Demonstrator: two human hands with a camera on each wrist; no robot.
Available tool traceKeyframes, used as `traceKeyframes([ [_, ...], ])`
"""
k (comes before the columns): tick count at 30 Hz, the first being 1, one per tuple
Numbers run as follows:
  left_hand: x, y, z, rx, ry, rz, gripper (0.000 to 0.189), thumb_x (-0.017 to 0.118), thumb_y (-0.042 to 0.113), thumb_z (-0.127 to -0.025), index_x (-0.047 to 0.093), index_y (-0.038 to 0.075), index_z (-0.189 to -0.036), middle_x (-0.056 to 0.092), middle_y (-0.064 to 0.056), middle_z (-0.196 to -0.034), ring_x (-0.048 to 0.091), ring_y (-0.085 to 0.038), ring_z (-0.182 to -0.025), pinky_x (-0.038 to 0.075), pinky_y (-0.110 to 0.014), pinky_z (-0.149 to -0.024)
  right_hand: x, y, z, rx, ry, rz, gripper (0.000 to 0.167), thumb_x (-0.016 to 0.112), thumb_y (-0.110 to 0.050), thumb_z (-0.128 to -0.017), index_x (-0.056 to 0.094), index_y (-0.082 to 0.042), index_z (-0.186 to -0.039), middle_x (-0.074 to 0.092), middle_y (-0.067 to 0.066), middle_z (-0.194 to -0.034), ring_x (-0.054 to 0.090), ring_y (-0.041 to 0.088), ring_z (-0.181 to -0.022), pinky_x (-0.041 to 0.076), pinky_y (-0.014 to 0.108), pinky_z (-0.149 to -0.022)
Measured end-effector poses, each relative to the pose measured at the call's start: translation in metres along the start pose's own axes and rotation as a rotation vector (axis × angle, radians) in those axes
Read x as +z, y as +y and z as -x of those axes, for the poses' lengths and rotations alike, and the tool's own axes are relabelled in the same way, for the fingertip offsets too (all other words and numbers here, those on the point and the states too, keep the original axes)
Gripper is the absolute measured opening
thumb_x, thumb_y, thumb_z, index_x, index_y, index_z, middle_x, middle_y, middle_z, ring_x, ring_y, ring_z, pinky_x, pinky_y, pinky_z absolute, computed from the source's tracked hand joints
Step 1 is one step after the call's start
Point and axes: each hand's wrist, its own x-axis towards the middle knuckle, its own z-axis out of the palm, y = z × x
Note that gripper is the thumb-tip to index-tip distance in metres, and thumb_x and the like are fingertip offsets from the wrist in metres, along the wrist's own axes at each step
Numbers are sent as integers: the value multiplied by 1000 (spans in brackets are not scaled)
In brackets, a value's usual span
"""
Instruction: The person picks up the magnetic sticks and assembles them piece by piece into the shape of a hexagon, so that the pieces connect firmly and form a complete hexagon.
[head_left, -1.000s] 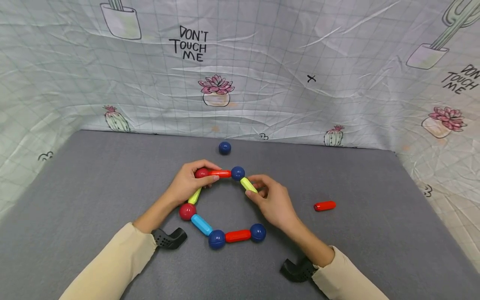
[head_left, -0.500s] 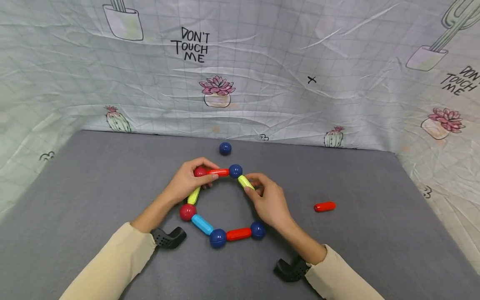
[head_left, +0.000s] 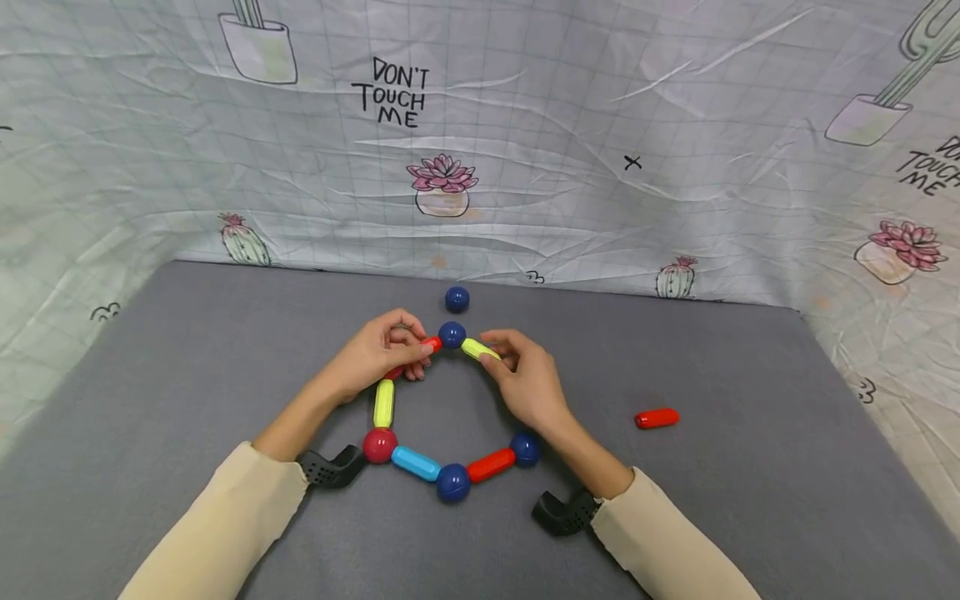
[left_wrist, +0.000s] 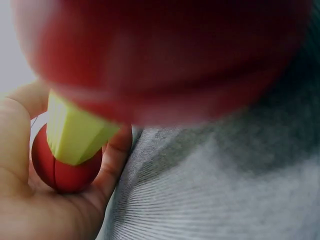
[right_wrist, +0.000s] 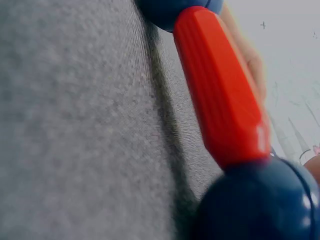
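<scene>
Joining a light-blue rod (head_left: 416, 464) and a near red rod (head_left: 491, 465), a front blue ball (head_left: 453, 483) sits nearest of the balls. A loose red rod (head_left: 657, 418) lies to the right. Beyond, the right hand (head_left: 527, 379) pinches a yellow rod (head_left: 478, 348); the left hand (head_left: 375, 354) pinches a far red rod (head_left: 432, 342). Both rods meet a far blue ball (head_left: 452, 335); a loose blue ball (head_left: 457, 299) lies just behind.
</scene>
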Motion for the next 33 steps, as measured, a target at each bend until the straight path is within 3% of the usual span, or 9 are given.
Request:
traceKeyframes([
  [8,-2,8,2,-67,-96,-27,54,62,15,-94,33,4,-139,60,-23,-94,60,-28,-79,50,-33,-73,9,-1,-10,-3,-8,-32,23,69,-14,-90,68,-11,-112,68,2,-90,55,15,-67,42,27,-58],
  [16,-9,16,7,-137,-204,-26,72,63,16,-93,18,9,-149,59,-25,-100,61,-29,-83,50,-35,-76,12,-2,-19,-36,-60,-22,24,67,-14,-91,67,-12,-115,69,3,-94,57,14,-71,44,28,-62],
  [19,-8,15,6,-138,-173,3,65,62,16,-94,24,8,-146,60,-26,-94,61,-27,-74,52,-34,-71,13,-2,-22,-73,-81,-15,24,67,-15,-91,67,-11,-115,68,3,-95,55,14,-70,43,28,-61],
  [25,-1,9,3,-97,-27,-30,43,60,19,-96,37,3,-130,61,-23,-84,60,-22,-57,52,-32,-56,15,0,-26,-116,-144,-30,25,67,-16,-91,67,-13,-116,68,3,-97,56,14,-72,43,28,-61],
  [33,7,2,2,-41,97,-25,35,62,16,-95,40,0,-117,57,-25,-79,54,-19,-50,44,-26,-45,13,0,-33,-176,-203,-46,25,66,-15,-91,66,-14,-117,68,1,-99,58,12,-76,45,29,-64],
])
